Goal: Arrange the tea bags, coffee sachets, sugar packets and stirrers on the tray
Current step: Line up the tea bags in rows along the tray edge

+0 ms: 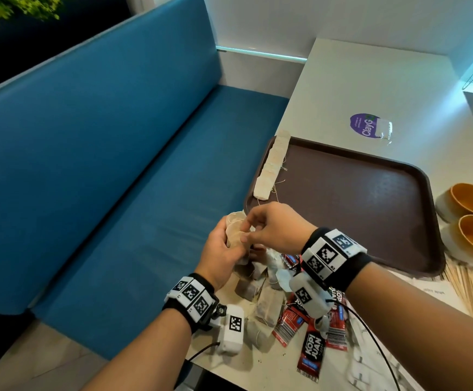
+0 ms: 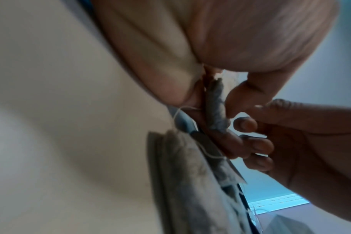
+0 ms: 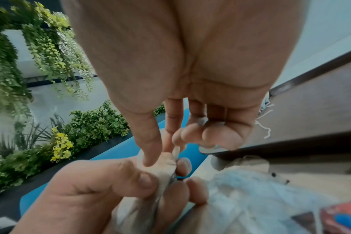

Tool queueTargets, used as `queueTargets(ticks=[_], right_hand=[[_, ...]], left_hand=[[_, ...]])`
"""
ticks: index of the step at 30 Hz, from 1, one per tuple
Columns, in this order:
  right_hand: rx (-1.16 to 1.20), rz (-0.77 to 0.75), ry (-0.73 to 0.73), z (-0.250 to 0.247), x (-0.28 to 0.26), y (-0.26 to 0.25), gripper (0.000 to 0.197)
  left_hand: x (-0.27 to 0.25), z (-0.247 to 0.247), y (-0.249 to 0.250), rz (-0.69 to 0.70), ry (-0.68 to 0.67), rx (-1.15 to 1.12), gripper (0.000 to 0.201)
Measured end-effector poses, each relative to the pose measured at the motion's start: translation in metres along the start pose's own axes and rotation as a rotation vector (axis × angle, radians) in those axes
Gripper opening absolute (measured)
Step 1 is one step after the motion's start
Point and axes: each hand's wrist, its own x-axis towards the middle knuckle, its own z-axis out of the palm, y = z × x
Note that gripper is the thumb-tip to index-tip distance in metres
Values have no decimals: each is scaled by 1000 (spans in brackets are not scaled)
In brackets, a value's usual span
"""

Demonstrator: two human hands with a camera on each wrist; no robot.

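**Tea bags: one row laid, most of the job still ahead**

Tea bags are the only things on the tray so far. Nearest the camera, at about six o'clock, red coffee sachets (image 1: 311, 354) lie loose on the table (image 1: 370, 80), with a heap of tea bags (image 1: 263, 303) just beyond them. Above that heap the left hand (image 1: 224, 249) curls its fingers and thumb round a small bunch of tea bags (image 1: 234, 231), while the right hand (image 1: 274, 230) pinches one bag of the bunch between thumb and forefinger, its other fingers loosely bent. Toward four o'clock, wooden stirrers (image 1: 466, 286) lie off the tray. Farther out, at twelve o'clock, the brown tray (image 1: 356, 198) carries a single overlapping row of tea bags (image 1: 272, 165) along its left rim. I judge sachets, stirrers and sugar remain; I cannot pick out any sugar packets.
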Motion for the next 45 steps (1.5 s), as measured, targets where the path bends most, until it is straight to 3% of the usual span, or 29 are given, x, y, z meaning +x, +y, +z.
queueTargets(ticks=[5,12,16,18,22,24,28,35,37,41,45], right_hand=[[62,17,25,-2,-1,5,8],[121,12,401,-45,10,13,10],[150,45,486,-64,26,22,13],[95,63,430,-64,37,27,10],[169,119,112,-54,54,33,7],[133,147,48,-48,61,34,7],[-7,174,173,-44,82,42,8],[59,167,337,-49,90,46,10],[2,144,303,-50,86,44,10],[-127,148,101,-41,79,41,19],[-211,155,84,-32,81,42,31]], left_hand=[[-1,1,0,-23,25,-60,33],[2,2,-2,-48,41,-71,15],[3,3,-2,-43,56,-65,11],[4,2,-3,-43,63,-69,9],[3,2,-1,-42,60,-68,7],[3,3,0,-48,63,-65,8],[4,4,0,-54,61,-72,8],[4,3,0,-48,52,-71,9],[3,3,-1,-45,48,-69,8],[4,2,-2,-50,48,-70,11],[4,1,-2,-51,46,-66,11]])
